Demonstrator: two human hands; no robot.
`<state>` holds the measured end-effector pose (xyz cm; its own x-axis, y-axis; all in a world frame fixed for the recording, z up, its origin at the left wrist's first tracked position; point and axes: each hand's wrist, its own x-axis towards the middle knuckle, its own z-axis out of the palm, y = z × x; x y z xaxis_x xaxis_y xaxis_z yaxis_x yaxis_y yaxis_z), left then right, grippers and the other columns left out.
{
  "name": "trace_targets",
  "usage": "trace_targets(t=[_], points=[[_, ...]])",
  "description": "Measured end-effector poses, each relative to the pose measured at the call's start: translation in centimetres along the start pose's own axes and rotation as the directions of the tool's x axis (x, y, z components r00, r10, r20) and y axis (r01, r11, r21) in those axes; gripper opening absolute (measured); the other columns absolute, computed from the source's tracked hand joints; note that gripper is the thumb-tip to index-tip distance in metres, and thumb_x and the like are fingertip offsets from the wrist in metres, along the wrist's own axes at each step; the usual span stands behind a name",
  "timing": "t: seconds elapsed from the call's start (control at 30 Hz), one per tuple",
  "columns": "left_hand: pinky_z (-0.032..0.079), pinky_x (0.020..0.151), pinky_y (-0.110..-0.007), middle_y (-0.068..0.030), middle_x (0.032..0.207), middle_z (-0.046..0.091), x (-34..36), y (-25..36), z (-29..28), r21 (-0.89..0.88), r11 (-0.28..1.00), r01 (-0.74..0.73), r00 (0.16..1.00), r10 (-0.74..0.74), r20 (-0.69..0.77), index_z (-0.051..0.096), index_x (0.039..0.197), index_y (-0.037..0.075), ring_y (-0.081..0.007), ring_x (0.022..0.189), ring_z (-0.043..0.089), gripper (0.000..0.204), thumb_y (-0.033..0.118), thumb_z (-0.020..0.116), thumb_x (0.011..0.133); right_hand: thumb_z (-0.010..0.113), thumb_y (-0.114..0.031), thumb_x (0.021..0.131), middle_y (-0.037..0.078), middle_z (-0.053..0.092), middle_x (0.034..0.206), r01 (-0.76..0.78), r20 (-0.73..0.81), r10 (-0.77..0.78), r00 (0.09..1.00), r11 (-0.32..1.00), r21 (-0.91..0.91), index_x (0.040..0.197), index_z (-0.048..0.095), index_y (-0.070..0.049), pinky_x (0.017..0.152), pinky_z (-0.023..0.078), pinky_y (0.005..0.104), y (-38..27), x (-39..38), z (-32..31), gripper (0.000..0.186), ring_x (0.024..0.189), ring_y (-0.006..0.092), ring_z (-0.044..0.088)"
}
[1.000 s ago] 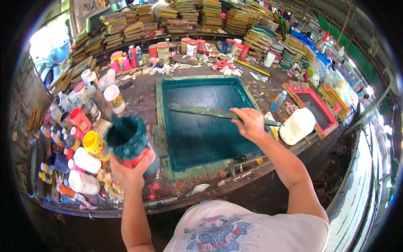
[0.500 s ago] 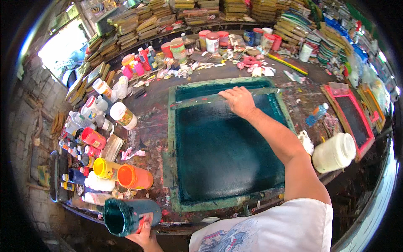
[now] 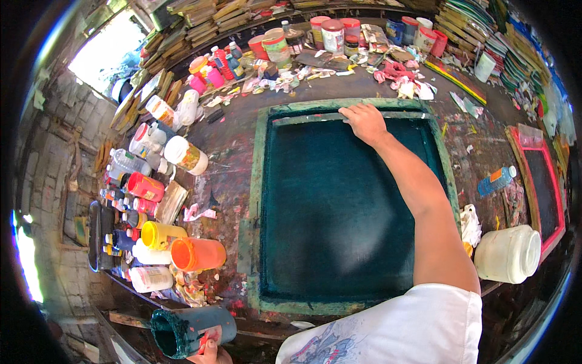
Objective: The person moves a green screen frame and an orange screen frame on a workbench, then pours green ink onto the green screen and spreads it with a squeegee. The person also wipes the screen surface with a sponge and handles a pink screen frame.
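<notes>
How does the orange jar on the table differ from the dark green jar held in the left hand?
The orange jar is bright and clean-looking; the dark green jar is coated with dark paint. The orange jar rests on the table among other containers, while the left hand holds the green one below the table edge. Both lie sideways, mouths leftward.

Orange jug (image 3: 199, 253), white tub (image 3: 508, 253)

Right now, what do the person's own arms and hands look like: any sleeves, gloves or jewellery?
Both hands are bare, with no gloves. The right hand and its forearm are uncovered up to a short white sleeve of a T-shirt with a coloured print on the front. No watch or ring shows on it. Of the left hand only a few fingers show at the lower edge; its arm is out of view.
</notes>
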<state>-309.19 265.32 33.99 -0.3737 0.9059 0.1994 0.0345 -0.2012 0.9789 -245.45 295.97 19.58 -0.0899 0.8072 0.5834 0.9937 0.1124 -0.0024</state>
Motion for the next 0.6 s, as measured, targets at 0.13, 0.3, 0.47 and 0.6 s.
trace_targets(t=[0.13, 0.3, 0.47, 0.6], points=[[0.071, 0.089, -0.054, -0.0192, 0.105, 0.077, -0.7, 1.3, 1.7, -0.007, 1.0, 0.017, 1.0, -0.017, -0.01, 0.056, 0.141, -0.012, -0.0286, 0.087, 0.078, 0.077, 0.009, 0.097, 0.079, 0.077, -0.022, 0.098, 0.009, 0.08, 0.118, 0.03, 0.234, -0.021, 0.972, 0.999, -0.034, 0.129, 0.074, -0.014, 0.1, 0.058, 0.0508, 2.3, 0.7, -2.6, 0.032, 0.117, 0.0328, 0.075], [0.071, 0.088, -0.053, -0.021, 0.107, 0.077, -1.0, 1.2, 1.1, -0.033, 0.999, -0.014, 1.0, 0.015, 0.023, 0.058, 0.138, -0.01, -0.0309, 0.089, 0.078, 0.073, 0.01, 0.096, 0.079, 0.073, -0.032, 0.104, 0.017, 0.078, 0.121, -0.134, 0.408, 0.121, 0.905, 0.991, 0.004, 0.122, 0.072, -0.01, 0.098, 0.058, 0.0559, 4.7, -0.7, -5.3, 0.028, 0.117, 0.0413, 0.074], [0.055, 0.113, -0.055, -0.0208, 0.151, 0.059, -2.3, -1.0, -5.4, 0.11, 0.993, -0.051, 0.999, 0.048, 0.024, 0.042, 0.162, 0.001, -0.035, 0.128, 0.066, 0.091, 0.027, 0.089, 0.088, 0.07, -0.039, 0.107, 0.021, 0.078, 0.119, -0.277, 0.585, 0.275, 0.763, 0.957, -0.089, 0.129, 0.071, -0.008, 0.099, 0.056, 0.0569, 2.2, 0.3, -8.4, 0.038, 0.118, 0.0434, 0.073], [0.053, 0.115, -0.057, -0.0169, 0.15, 0.06, -2.9, -3.3, -10.1, 0.043, 0.988, -0.149, 0.988, 0.147, 0.036, 0.045, 0.159, 0.003, -0.0359, 0.129, 0.065, 0.095, 0.028, 0.095, 0.083, 0.07, -0.041, 0.106, 0.022, 0.079, 0.12, -0.361, 0.591, 0.341, 0.731, 0.928, -0.09, 0.133, 0.072, -0.009, 0.101, 0.056, 0.0569, 0.0, -1.8, -11.0, 0.042, 0.119, 0.0434, 0.073]])
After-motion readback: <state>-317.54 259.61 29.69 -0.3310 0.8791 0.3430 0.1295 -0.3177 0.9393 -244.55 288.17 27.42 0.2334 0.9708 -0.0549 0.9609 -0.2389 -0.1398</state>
